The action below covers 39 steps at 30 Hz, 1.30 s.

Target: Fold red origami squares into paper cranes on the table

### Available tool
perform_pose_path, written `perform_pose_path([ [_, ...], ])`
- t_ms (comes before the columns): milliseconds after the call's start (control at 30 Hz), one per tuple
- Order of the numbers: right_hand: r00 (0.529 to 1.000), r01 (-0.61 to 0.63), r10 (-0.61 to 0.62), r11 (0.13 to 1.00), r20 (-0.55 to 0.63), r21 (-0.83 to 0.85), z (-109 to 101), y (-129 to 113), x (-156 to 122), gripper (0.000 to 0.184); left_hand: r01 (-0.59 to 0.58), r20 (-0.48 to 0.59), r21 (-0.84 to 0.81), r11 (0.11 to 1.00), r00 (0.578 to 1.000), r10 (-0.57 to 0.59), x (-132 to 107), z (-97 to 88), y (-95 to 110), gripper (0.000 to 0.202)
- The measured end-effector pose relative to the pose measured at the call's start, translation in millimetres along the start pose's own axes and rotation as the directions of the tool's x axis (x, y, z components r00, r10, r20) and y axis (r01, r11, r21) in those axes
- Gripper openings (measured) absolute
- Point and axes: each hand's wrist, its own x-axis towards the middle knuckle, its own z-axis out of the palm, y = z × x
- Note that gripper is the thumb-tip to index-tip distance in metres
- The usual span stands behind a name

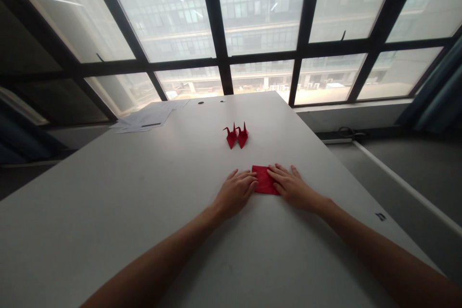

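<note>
A red sheet of paper [264,181] with crease lines lies flat on the white table [151,192]. At its left edge rests my left hand [235,191], fingers stretched out and touching the paper. My right hand [293,186] lies flat over the paper's right part, its fingers spread and hiding that side. Neither hand grips anything. Beyond the paper, two folded red paper cranes stand side by side: a left crane [231,139] and a right crane [242,138].
White papers [151,114] lie at the table's far left with a dark pen-like stick [150,125] on them. A small dark mark or item [380,216] sits near the right edge. Tall windows [260,9] stand behind the table. A white bar [404,183] runs along the floor at right.
</note>
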Motion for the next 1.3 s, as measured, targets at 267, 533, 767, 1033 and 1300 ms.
perform_pose_path([
  [267,0.993,0.097,-0.099,0.995,-0.057,-0.030,5,-15,-4,0.055,-0.108,0.173,0.061,0.992,0.980,0.096,0,7.6,-12,0.051],
  [533,0.991,0.084,-0.095,0.991,-0.099,-0.106,4,-22,-7,0.049,0.099,0.102,0.235,0.967,0.987,-0.126,-3,15.0,-16,0.054],
  [767,0.994,0.069,-0.077,0.993,-0.081,-0.097,4,-24,-6,0.052,0.086,-0.017,0.239,0.967,0.996,-0.084,-1,8.1,-7,0.051],
  [1033,0.997,0.022,-0.031,0.990,-0.064,-0.136,12,-18,-3,0.053,-0.185,0.236,0.140,0.973,0.960,0.149,-6,10.9,-2,0.067],
  [1300,0.980,-0.119,0.085,0.976,-0.182,-0.184,13,-17,-4,0.052,0.048,0.142,0.238,0.970,0.986,-0.083,-9,15.7,-10,0.072],
])
